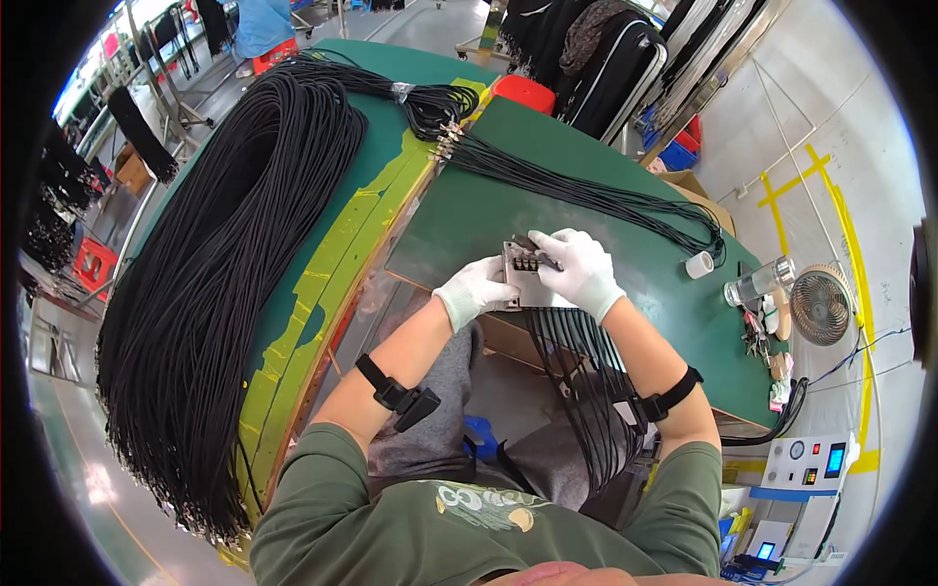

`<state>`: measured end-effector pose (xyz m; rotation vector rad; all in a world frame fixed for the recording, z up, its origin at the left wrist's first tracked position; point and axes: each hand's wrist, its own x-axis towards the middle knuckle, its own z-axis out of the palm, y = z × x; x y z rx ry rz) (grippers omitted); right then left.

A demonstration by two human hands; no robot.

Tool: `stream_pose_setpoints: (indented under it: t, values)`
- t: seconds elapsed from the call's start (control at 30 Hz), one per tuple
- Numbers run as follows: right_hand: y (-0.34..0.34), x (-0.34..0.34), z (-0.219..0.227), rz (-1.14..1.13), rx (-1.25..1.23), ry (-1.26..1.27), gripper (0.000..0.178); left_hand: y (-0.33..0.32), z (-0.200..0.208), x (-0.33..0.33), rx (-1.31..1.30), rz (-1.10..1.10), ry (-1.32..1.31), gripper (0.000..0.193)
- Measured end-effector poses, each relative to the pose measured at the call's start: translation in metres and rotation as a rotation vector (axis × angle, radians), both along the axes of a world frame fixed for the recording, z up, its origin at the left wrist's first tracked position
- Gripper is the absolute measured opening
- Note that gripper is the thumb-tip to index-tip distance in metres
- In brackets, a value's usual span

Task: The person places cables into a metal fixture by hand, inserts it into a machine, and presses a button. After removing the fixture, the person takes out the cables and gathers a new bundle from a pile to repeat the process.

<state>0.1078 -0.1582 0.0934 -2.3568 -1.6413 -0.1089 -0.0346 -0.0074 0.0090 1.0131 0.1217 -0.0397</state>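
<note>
My left hand (pixel 474 291), in a white glove, grips the left side of a small silver metal block (pixel 514 291) at the near edge of the green table (pixel 440 230). A row of dark round openings or connector ends shows on the block's top. My right hand (pixel 583 273), also gloved, is closed over the block's right side. Its fingers pinch a short dark piece (pixel 551 262), perhaps a cable end; its exact kind is hidden. Several black cables (pixel 576 356) hang from the block's near side down over my lap.
A thick loop of black cables (pixel 225 186) covers the left table. Another bundle (pixel 606 200) lies across the far side. On the right stand a white roll (pixel 700 265), a clear jar (pixel 760 281) and a small fan (pixel 822 305). A red stool (pixel 525 93) stands behind.
</note>
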Motion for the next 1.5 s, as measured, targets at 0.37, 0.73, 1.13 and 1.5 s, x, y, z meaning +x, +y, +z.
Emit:
stream_pose_setpoints:
  t: [0.37,0.73,1.13,1.5]
  values:
    - [-0.011,-0.016,0.000,0.048,-0.071,-0.120,0.046,0.001,-0.001,0.000,0.022,-0.015,0.030,0.069]
    - [-0.001,-0.005,-0.011,0.072,-0.180,-0.064,0.041,0.004,-0.005,0.003,0.166,-0.008,0.062,0.068]
    - [-0.008,0.020,0.009,-0.041,0.102,0.436,0.050,0.000,-0.002,0.000,-0.045,0.005,0.014,0.065]
    - [-0.383,0.155,-0.045,-1.124,-0.037,-0.053,0.047,-0.002,-0.014,0.006,-0.027,0.007,-0.011,0.069]
